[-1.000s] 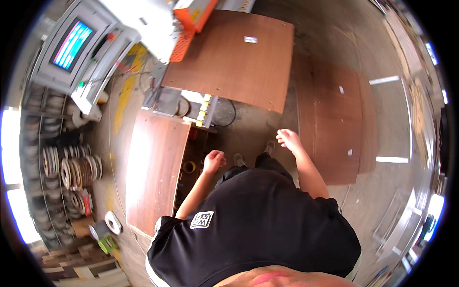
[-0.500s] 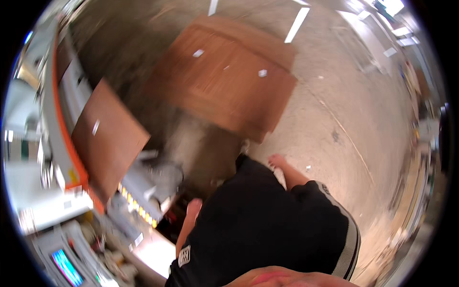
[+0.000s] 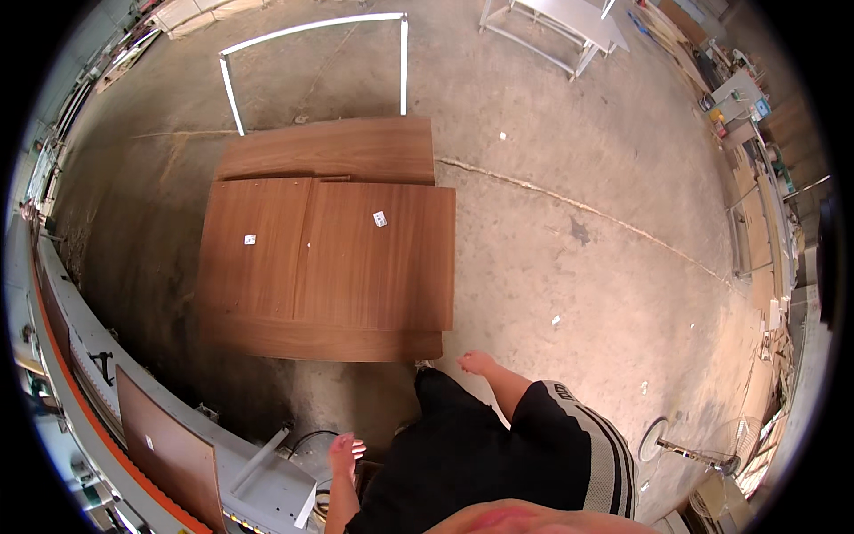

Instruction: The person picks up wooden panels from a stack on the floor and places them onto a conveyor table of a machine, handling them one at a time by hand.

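Note:
My left hand hangs low beside the grey machine, its fingers loosely apart and holding nothing. My right hand is out in front of my body, close to the near right corner of a stack of brown wood-grain boards but apart from it; its fingers are partly bent, with nothing visible in them. Two of the upper boards lie side by side, each bearing a small white label. Another brown panel rests on the machine at my left.
The long grey machine with an orange edge strip curves along the left. Beyond the stack is a white metal frame. A pale table stands far right, a fan near right. Boards line the right side.
My view has swung to the right, so the board stack appears straighter and the machine further left. My right hand is now near the stack's corner; both hands remain free of any object.

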The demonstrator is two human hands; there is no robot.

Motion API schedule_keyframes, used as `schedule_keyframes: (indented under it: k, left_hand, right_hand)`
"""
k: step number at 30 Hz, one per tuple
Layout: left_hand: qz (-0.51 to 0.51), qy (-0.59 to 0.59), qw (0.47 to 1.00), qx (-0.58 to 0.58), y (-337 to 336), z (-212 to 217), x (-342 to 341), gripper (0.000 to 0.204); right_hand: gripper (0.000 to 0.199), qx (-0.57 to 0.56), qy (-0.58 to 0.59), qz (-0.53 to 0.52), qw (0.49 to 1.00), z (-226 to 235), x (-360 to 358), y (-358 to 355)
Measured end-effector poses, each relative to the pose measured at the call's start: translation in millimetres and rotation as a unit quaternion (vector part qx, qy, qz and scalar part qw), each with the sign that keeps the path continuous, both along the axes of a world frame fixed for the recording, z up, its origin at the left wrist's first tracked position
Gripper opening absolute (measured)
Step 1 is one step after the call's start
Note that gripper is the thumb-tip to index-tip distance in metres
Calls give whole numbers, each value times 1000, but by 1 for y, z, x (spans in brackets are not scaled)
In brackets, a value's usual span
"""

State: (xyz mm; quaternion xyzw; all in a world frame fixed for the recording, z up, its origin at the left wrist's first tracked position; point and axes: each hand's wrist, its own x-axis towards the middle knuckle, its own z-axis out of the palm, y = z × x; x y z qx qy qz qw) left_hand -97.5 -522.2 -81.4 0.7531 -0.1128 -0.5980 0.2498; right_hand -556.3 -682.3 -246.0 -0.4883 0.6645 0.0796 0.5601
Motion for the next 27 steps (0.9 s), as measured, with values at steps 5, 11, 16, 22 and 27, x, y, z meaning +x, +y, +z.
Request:
schedule_keyframes:
  k: [5,11,16,22,27]
  left_hand:
    - [-77,68,995,-2,-60,18,-67,29]
    - [-78,94,985,124,-25,-15,-79,28]
    - [-28,68,974,216,6,-36,-67,23]
    - [35,82,976,199,-10,-47,-62,19]
    - [70,121,981,134,-66,-61,-71,15]
  right_hand:
    - [48,-68,96,73,990,-47,2,-79]
    - [83,-26,208,-162,964,-151,-6,-150]
    - [84,84,107,-234,963,-229,-22,-174]
    - [78,-3,11,-357,934,-231,12,-150]
    - [77,-108,20,-287,952,-138,50,-118]
